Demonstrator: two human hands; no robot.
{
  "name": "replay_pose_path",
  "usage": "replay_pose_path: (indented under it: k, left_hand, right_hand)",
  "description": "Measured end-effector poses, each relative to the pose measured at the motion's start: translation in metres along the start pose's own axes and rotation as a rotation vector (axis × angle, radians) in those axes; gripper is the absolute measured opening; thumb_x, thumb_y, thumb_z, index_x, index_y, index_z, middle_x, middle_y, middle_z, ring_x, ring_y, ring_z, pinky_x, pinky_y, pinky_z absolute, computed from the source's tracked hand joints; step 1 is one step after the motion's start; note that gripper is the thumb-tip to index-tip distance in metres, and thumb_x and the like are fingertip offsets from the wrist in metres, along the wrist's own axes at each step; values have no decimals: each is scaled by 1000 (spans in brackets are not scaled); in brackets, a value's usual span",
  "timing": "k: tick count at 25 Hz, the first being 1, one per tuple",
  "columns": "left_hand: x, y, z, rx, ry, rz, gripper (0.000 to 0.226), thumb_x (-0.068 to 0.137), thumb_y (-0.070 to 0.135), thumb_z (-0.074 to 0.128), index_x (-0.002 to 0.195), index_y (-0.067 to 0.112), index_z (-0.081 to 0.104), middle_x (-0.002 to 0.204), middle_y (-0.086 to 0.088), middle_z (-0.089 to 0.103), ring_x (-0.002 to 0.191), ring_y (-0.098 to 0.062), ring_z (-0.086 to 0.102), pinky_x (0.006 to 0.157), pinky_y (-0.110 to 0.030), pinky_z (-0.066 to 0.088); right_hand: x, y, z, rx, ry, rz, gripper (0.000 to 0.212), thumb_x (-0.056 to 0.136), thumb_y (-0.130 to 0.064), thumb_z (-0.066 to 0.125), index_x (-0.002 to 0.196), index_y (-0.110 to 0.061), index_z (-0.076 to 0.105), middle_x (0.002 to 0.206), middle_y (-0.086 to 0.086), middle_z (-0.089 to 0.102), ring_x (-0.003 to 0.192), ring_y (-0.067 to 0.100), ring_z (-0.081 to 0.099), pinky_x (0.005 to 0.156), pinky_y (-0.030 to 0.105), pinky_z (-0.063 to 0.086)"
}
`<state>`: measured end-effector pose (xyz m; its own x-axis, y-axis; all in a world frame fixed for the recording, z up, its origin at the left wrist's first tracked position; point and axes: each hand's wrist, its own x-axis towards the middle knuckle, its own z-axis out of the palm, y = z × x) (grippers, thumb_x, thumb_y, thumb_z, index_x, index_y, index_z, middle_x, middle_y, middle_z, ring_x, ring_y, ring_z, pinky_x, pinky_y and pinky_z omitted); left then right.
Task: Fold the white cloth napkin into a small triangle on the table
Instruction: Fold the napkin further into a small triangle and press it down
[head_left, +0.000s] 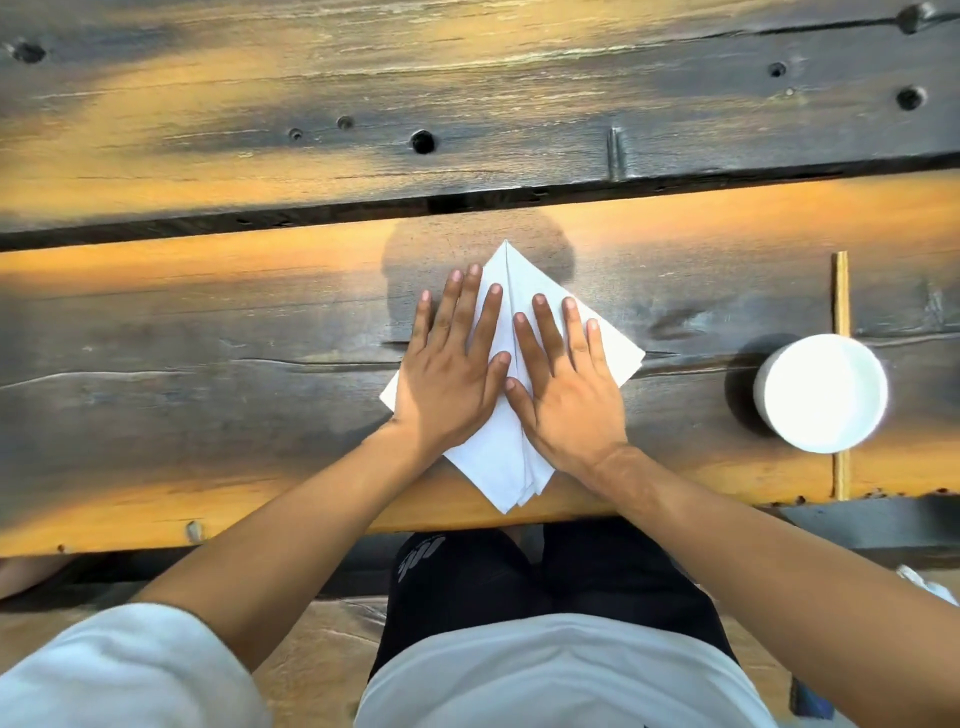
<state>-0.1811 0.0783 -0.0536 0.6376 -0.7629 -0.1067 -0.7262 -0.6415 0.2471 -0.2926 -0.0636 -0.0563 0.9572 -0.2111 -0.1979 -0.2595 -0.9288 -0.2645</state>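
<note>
While both the left hand (451, 371) and right hand (563, 387) lie flat, fingers spread, pressing not gripping, the napkin (511, 457) sits near the table (208, 338) edge as a diamond, probably needing further folds.

The bench (208, 322) is made of weathered wooden planks, dark grey with orange-brown patches, with a dark gap running across between two planks. A white cloth napkin (498, 457), folded into a kite shape, lies near the middle of the near edge, one point reaching that edge. A white cup (823, 392) stands toward the right end, over a thin wooden stick (840, 296).
</note>
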Motion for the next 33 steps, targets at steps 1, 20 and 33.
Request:
replay_pose_path:
  k: [1,20,33]
  left_hand:
    - [-12,3,3,-6,12,17,66,107,41,27,162,7,17,170,-16,10,159,-32,7,129,-54,6]
    - [-66,-6,15,69,-70,36,64,107,44,36,164,23,15,172,-10,5,159,-34,0,125,-62,6]
    - [1,1,5,-220,-1,185,55,102,11,35,156,2,33,167,-17,26,157,-34,18,127,-55,16]
  right_hand:
    - [-7,-3,2,-1,-7,-5,72,106,-54,24,164,-14,12,173,11,4,159,37,-1,129,50,-3]
    - [-39,20,7,-126,-74,-123,73,106,-54,26,164,-13,12,173,13,2,159,36,-1,127,58,10]
    - [-15,-8,17,-58,-45,-97,81,103,-57,30,162,-2,17,172,16,11,159,36,4,128,55,6]
